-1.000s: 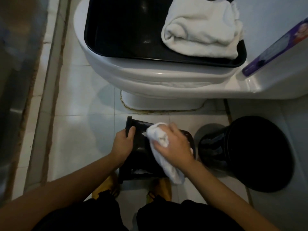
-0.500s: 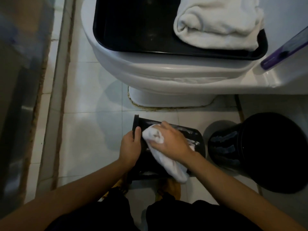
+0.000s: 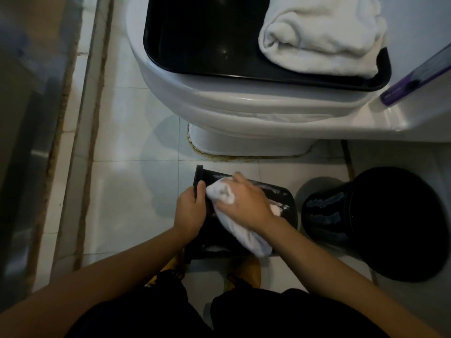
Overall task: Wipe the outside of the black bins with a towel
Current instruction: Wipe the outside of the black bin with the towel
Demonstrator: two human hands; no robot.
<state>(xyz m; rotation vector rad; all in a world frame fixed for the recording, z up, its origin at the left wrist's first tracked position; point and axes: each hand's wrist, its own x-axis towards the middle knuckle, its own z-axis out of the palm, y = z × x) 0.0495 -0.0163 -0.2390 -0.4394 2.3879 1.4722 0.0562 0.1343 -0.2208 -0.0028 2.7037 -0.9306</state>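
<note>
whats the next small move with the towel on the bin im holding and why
Probably drag the white towel under the right hand along the side of the tipped black bin toward the pale streaks to its right. The left hand grips the rim and steadies it. The second black bin stands apart for later.

Person seen from above, both forearms bare to past the elbow, no sleeves in view. Left hand [image 3: 189, 211] and right hand [image 3: 246, 203] were bare: no gloves, no rings, no watch or wristband visible. Nails short, unpainted as far as the dim light allowed. Dark, near-black garment [image 3: 219, 313] covered the lap and thighs at the bottom edge. Yellow-orange footwear [image 3: 244, 270] with dark markings on both feet, mostly hidden; type unclear.
</note>
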